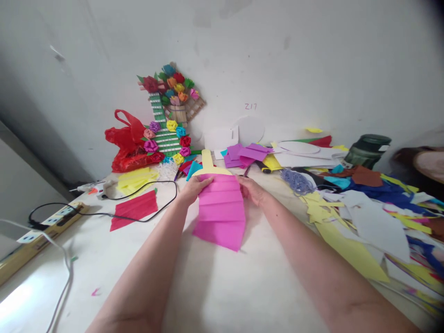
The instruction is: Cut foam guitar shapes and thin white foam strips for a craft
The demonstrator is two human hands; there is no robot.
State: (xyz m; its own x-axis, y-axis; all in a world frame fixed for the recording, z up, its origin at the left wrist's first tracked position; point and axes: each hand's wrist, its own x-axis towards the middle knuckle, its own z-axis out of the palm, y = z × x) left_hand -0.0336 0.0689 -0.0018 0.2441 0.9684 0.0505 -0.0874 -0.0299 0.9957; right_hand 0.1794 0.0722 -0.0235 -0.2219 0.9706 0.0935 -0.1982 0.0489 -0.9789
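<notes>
Far left on the table (215, 300): flat rectangular red crepe-like paper sheet (133, 210), black cable across it, well apart from the hands. Next, left hand (196, 188): thumb over the far left corner of a long magenta-pink paper sheet with crosswise creases (222, 208), narrow grip on that edge. Sheet lies between the two hands, directly in front of the person, long axis running away from the body, loose near end flaring out. At its far end, touching: pale yellow paper cutout, curved base with a narrow upright strip (208, 163). Left thumb looks nearer that join than the right. Right hand (252, 190): fingertips at the sheet's right edge, partly hidden; can't tell how firmly it pinches.
</notes>
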